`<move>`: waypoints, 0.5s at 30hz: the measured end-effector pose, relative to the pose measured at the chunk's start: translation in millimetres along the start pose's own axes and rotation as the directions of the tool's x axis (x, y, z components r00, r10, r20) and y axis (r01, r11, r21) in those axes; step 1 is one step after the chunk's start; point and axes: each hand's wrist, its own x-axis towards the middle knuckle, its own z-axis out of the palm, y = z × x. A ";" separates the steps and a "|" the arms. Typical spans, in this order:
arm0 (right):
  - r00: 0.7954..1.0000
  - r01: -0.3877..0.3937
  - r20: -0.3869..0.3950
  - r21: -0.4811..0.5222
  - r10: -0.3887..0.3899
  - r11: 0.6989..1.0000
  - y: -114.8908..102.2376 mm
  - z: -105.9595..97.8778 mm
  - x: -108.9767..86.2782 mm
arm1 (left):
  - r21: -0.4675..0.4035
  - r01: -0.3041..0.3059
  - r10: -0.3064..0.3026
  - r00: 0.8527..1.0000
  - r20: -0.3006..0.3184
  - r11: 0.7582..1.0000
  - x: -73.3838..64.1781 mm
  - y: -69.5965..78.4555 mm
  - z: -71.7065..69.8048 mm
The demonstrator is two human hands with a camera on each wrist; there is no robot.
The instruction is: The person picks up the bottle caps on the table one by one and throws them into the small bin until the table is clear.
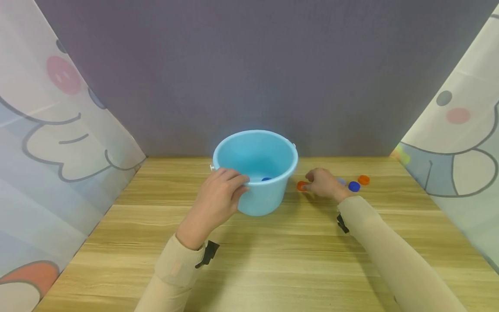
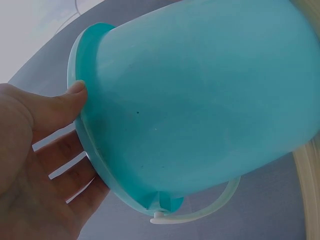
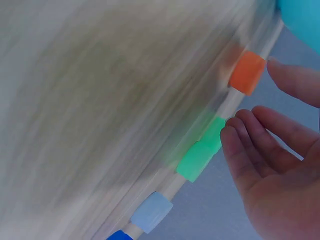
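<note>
Tabletop [image 1: 288,260] — left fingers [image 2: 75,177] round bucket rim [image 1: 295,159], right fingers [image 3: 284,129] parted beside cap [image 3: 247,72]

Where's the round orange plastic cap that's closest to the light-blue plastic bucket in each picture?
Head: the round orange plastic cap sits right of centre, beside the right hand.
Left wrist: it isn't in this picture.
Right wrist: upper right, just left of the hand.
Shared landmark: the light-blue plastic bucket, mid-picture, then very large, then cut off at the top-right corner.

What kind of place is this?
I think it's a little screened-off table corner, probably indoors. You can see a wood-patterned table, a plain grey panel behind it and cartoon curtains on both sides.
</note>
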 end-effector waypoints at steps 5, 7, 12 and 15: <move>1.000 0.025 0.014 -0.059 -0.024 0.998 -0.3 4.5 0.7 | 0.000 -0.001 0.001 1.000 0.003 1.000 0.2 0.6 -0.3; 0.999 0.037 0.018 -0.078 -0.036 0.996 -1.1 6.0 0.7 | 0.000 -0.001 0.001 1.000 0.002 1.000 0.2 0.7 -0.3; 0.999 0.049 0.022 -0.113 -0.047 0.992 -3.6 8.1 -0.3 | -0.006 0.001 -0.001 1.000 0.000 1.000 -0.2 0.4 -0.1; 0.999 0.051 0.014 -0.143 -0.050 0.988 -5.1 8.6 0.0 | -0.010 0.001 -0.001 1.000 -0.002 1.000 -0.4 0.1 0.1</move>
